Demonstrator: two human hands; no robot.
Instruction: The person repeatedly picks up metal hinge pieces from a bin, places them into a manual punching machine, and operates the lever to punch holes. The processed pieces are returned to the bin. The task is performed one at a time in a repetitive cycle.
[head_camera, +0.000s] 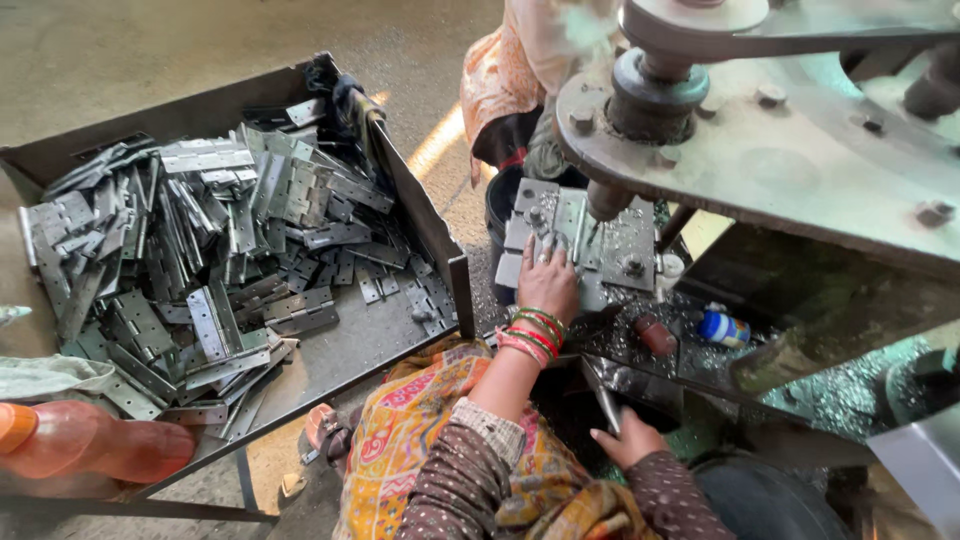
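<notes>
The left hand (548, 280) lies flat with fingers spread on a metal hinge (570, 228), pressing it on the plate (630, 240) under the drill (606, 200). The right hand (628, 440) has its grip closed around a lever (606, 405). A tray (345, 350) of hinges stands on the left.

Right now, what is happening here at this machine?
A person sits at a metal press. The left hand rests on a hinge lying on the plate under the punch. The right hand grips a lever lower down. A tray beside them holds a heap of hinges.
</notes>
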